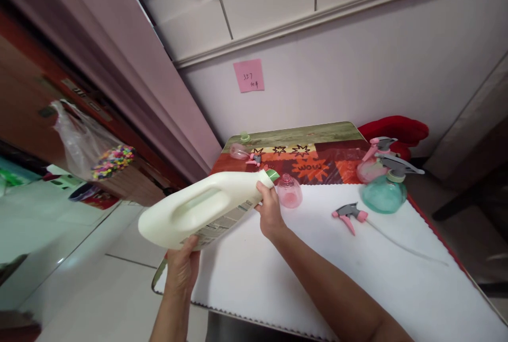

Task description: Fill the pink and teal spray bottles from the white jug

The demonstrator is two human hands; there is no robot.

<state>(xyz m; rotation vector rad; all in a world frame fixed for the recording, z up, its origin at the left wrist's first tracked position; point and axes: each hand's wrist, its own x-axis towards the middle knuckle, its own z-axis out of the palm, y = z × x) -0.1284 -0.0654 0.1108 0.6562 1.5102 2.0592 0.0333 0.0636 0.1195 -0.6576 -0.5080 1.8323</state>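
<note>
Jug [234, 196], large and pale cream, was held in the air at the left of the desk [246, 278], its base end jutting past the edge in view. The right hand [270, 212] had its fingers clamped around the neck, just below the green spout [272, 174]. The left hand [184, 260] gripped the lower side near the base, thumb on the printed label [222, 231]; most of its other fingers were hidden underneath. The moulded handle opening was free of both hands.

The jug looked stiff-walled but likely to give a little under a squeeze, bulky, hardly fragile, and probably slippery if wet. Its weight could not be judged, since the fill level did not show. The handle seemed the surest hold, with a palm beneath the base.

Its long axis ran slantwise from the base at lower left to the spout at upper right. The spout pointed toward the open pink bottle [289, 199], its tip near that mouth; whether they touched could not be told. A loose spray head [351, 215] lay farther right, near the teal bottle [384, 195].
</note>
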